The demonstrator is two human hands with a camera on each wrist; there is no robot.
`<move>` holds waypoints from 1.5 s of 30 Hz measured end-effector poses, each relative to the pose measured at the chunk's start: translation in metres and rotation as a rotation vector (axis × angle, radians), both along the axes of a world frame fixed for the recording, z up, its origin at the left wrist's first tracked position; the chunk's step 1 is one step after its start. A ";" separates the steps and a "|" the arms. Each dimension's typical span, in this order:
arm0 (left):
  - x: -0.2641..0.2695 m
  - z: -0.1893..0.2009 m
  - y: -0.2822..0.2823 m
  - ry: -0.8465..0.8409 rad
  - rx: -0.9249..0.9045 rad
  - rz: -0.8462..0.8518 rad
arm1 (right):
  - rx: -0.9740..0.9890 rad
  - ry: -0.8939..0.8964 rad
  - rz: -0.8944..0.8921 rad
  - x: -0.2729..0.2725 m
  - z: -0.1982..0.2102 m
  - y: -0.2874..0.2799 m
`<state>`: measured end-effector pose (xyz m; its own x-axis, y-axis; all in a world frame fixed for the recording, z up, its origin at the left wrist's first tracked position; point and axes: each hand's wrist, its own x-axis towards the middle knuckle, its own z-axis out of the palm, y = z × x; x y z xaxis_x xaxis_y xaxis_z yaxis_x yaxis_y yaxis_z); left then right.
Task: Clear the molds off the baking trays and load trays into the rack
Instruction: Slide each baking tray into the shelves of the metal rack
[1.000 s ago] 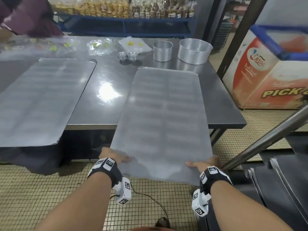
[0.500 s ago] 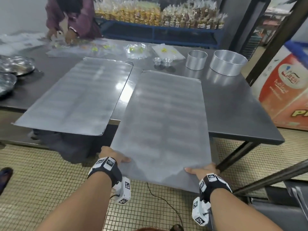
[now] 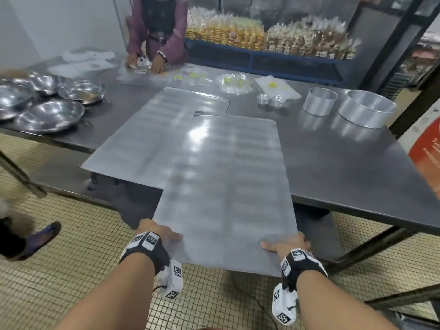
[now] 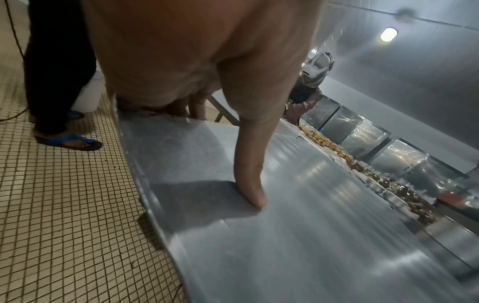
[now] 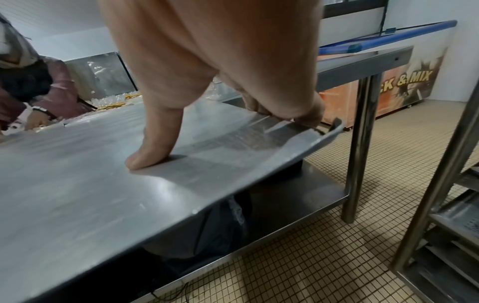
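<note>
Steel table (image 3: 345, 163): dark, smooth, reflective, extending beyond the fingertips. Second tray (image 3: 152, 139): flat brushed metal with rounded corners, lying on the table, left of the left fingers, its right edge under the held tray. Held baking tray (image 3: 228, 182): rectangular, matte banded sheen, shallow upturned rim, projecting off the table edge. Left hand (image 3: 157, 231) and right hand (image 3: 289, 242) clamp its near corners, thumbs pressed flat on top, fingers curled beneath. Two round ring molds (image 3: 366, 108) stand on the table far beyond the right fingers.
</note>
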<state>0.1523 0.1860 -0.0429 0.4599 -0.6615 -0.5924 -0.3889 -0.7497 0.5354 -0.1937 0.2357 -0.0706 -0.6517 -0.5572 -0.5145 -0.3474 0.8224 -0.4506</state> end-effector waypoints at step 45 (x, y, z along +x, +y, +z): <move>0.187 0.021 -0.227 -0.131 -0.063 0.038 | -0.076 -0.131 0.102 0.163 0.045 -0.230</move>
